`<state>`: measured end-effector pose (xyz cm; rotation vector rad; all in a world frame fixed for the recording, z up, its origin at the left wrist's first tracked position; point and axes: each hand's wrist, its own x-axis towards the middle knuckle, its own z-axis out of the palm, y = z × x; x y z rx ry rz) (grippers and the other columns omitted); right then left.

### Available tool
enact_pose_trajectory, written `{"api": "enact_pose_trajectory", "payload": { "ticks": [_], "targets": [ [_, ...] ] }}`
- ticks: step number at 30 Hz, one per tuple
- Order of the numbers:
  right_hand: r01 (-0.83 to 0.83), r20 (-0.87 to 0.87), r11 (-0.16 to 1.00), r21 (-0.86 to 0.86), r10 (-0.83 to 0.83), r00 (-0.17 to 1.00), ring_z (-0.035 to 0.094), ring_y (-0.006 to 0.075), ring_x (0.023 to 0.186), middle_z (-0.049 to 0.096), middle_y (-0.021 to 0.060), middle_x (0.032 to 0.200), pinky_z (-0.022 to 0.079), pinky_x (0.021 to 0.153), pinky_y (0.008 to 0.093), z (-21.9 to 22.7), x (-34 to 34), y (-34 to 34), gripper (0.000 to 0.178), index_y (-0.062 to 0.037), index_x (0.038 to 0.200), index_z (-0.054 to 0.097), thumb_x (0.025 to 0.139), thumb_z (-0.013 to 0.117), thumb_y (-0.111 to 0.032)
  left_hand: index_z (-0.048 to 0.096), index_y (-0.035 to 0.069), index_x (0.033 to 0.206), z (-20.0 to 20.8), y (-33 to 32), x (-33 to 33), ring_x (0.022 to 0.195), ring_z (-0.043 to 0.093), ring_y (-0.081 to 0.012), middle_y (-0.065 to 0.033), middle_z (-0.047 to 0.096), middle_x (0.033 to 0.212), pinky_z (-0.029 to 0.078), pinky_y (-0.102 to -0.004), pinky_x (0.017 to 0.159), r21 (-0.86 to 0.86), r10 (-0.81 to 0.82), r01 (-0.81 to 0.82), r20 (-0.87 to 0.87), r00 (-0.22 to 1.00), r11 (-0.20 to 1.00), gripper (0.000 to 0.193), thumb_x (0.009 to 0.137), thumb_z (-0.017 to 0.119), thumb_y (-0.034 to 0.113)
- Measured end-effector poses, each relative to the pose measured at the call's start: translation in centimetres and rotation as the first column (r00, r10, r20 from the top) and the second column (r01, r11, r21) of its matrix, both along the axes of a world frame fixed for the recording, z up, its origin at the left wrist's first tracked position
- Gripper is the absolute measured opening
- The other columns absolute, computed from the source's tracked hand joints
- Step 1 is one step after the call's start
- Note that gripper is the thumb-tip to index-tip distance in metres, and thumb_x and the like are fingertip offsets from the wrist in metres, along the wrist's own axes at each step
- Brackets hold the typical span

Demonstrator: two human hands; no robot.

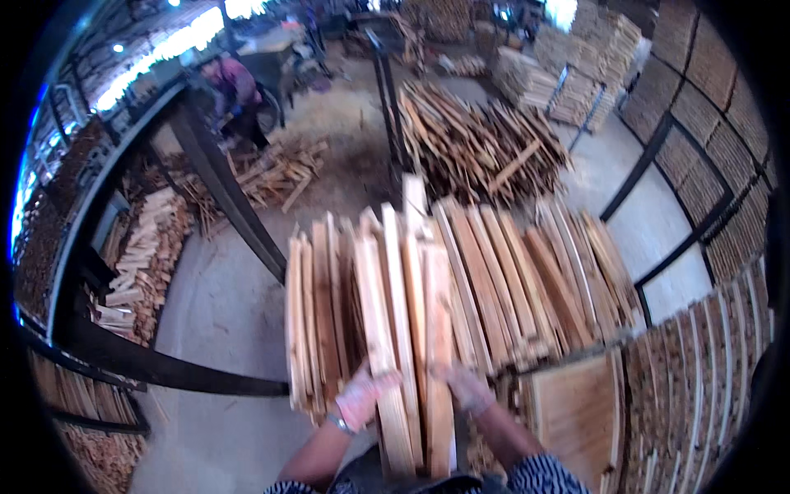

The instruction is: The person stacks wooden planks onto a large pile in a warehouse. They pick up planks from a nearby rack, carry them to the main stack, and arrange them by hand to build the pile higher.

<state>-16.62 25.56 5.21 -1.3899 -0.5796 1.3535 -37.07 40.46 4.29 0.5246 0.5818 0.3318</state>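
Note:
Between my two gloved hands stands a bunch of several long, pale wooden slats (pixel 399 346), their near ends close to my body. My left hand (pixel 362 397) presses on the left side of the bunch, its thumb lying over the slats. From the right, my right hand (pixel 467 389) grips the outer slat; part of its fingers is hidden. Beyond and beside the bunch lies a row of similar slats set on edge: a left group (pixel 317 321) and a wider right group (pixel 510 288).
Stacked boards (pixel 576 412) lie close on my right. A black metal frame (pixel 230 193) rises at the left, another (pixel 666 198) at the right. Ahead is a loose heap of wood strips (pixel 477 148). A person (pixel 234 90) bends over scraps at the far left.

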Motion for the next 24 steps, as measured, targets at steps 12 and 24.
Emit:
{"api": "enact_pose_trajectory", "payload": {
  "ticks": [12, 24],
  "targets": [
    [0.395, 0.205, 0.853, 0.342, -0.478, 0.854, 0.06, 0.0171, 0.102, 0.061, 0.0059, 0.113, 0.054, 0.085, 0.0334, 13.9, -0.1, -9.0, 0.083, -0.0037, 0.141, 0.039, 0.075, 0.085, -0.026, 0.013, 0.013, 0.158, 9.9, -2.5, 6.3, 0.116, 0.061, -0.0288, -0.0186, 0.052, 0.141, 0.055, -0.0402, 0.095, 0.122, -0.305, 0.283, 0.501, 0.81, 0.951, 0.078, 0.098, 0.061, 0.021],
    [0.339, 0.743, 0.698, 0.631, -0.669, -0.005, 0.026, 0.0296, 0.148, 0.024, 0.0241, 0.159, 0.026, 0.119, 0.0375, 25.2, 1.9, -30.4, 0.127, 0.0019, 0.158, 0.003, 0.073, 0.089, -0.037, 0.062, -0.001, 0.123, 21.6, -21.0, 21.1, 0.105, 0.065, -0.02, -0.0123, 0.069, 0.118, 0.054, -0.037, 0.092, 0.907, -0.612, 0.193, 0.085, 0.786, 0.374, 0.05, 0.079, 0.082, 0.012]
  ]
}}
